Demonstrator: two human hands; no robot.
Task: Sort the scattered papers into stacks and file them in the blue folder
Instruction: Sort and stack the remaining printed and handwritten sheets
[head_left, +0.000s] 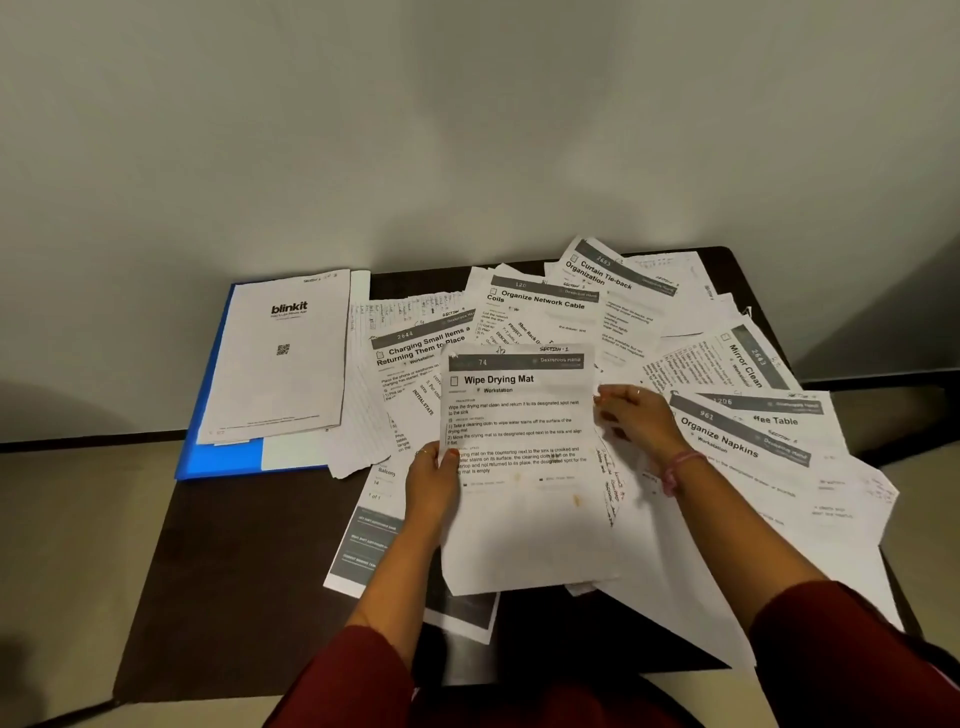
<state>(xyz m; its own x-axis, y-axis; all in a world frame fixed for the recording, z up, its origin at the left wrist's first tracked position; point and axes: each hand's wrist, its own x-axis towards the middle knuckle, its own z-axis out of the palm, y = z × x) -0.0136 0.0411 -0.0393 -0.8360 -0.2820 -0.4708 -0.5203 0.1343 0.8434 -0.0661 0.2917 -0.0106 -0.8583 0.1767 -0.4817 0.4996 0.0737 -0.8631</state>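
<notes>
Papers (649, 332) lie scattered and overlapping across the right and middle of the dark desk (249, 561), reaching from its far edge against the wall down toward its near edge. Printed titles show on several: "Organize Network Cable Coils" and "Curtain Tie-back Organization" near the far edge, "Organize Napkins" and "Mirror Clean" toward the right edge, and "Charging Small Items" left of the middle.

One sheet headed "Wipe Drying Mat" (519, 467) is held up over the pile at the middle of the desk. The left hand (432, 486) pinches its left edge, thumb on the printed face and fingers behind. The right hand (636, 415) grips its right edge higher up, fingertips curled onto the margin. A pink band (680, 470) circles the right wrist, and dark red sleeves cover both forearms toward the near edge.

At the far left corner of the desk lies the blue folder (223, 457), its near left corner hanging slightly past the desk's left edge. On it rests a small neat stack topped by a sheet printed "blinkit" (283, 358) with a QR code. The folder's right side touches the loose sheets beside it.
</notes>
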